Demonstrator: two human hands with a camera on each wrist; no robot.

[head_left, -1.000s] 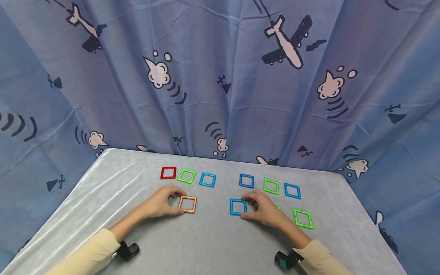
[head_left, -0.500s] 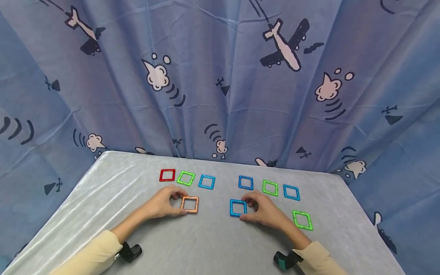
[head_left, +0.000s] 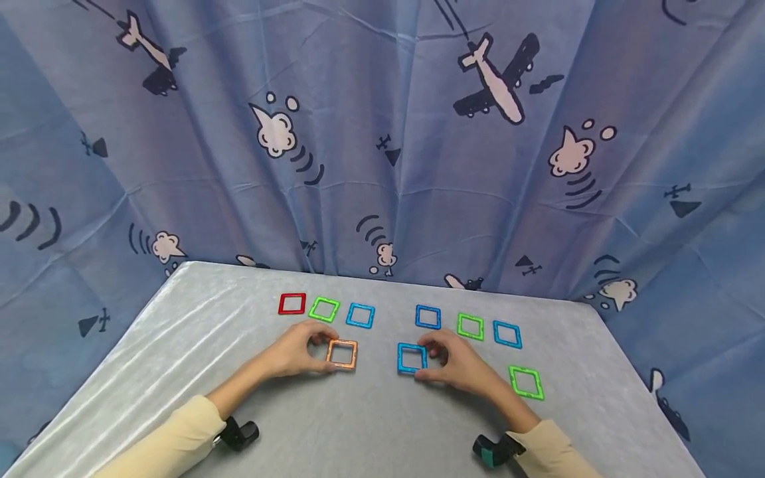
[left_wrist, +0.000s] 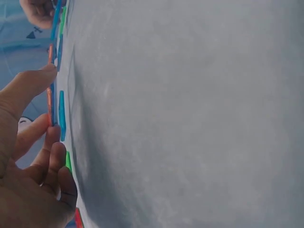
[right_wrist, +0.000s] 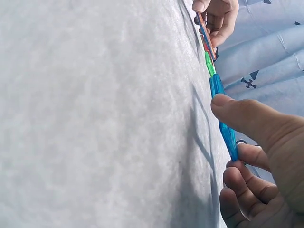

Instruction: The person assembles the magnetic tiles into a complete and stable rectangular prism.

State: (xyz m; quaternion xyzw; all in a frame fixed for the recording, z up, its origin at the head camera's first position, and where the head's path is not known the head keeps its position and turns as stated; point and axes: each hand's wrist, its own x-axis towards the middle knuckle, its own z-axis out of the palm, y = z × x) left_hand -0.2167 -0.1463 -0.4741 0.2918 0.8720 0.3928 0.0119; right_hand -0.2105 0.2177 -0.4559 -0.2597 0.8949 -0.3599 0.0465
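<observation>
My left hand (head_left: 301, 350) pinches an orange square magnetic tile (head_left: 355, 355), an open frame, thumb on the near edge and fingertips on the far one. In the left wrist view a blue edge (left_wrist: 53, 107) lies flat against that orange tile. My right hand (head_left: 457, 362) pinches a blue square magnetic tile (head_left: 400, 358) by its near and far edges; the right wrist view shows it edge-on, with its shadow on the cloth. Both tiles are level with each other above the white cloth (head_left: 358, 431), a gap between them.
Behind my left hand lie a red tile (head_left: 280, 304), a green tile (head_left: 325, 299) and a light blue tile (head_left: 360, 326). Back right are a blue tile (head_left: 428, 307), a green tile (head_left: 471, 316) and another blue tile (head_left: 507, 323). One green tile (head_left: 526, 368) lies beside my right forearm. A patterned curtain (head_left: 335, 133) hangs behind.
My left hand has moved to the right with the orange tile, narrowing the gap to the blue one. My right hand has barely moved, still gripping the blue tile.
</observation>
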